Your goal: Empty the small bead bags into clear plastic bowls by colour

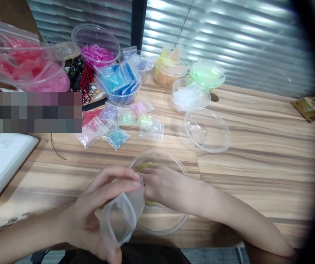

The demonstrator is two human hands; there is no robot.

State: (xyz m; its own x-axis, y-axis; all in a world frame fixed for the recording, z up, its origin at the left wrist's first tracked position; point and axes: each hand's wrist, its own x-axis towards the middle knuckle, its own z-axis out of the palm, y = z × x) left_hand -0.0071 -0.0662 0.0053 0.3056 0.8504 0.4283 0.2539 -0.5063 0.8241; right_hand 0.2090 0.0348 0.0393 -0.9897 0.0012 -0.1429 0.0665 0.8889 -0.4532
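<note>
Clear bag [119, 220], pinched gaping in our left hand [87, 211] beside the round tub [171, 222], seems best held wide and steady; our right hand [163, 185] is among the yellow filling [149, 167], fingertips hidden, so we cannot tell its grip.

We are seeing yellow strands [148, 165], a clear bowl [171, 231], a translucent whitish bag [119, 220], magenta strands [97, 55], blue packets [117, 79] and a tabletop [256, 154] striped tan and brown.
</note>
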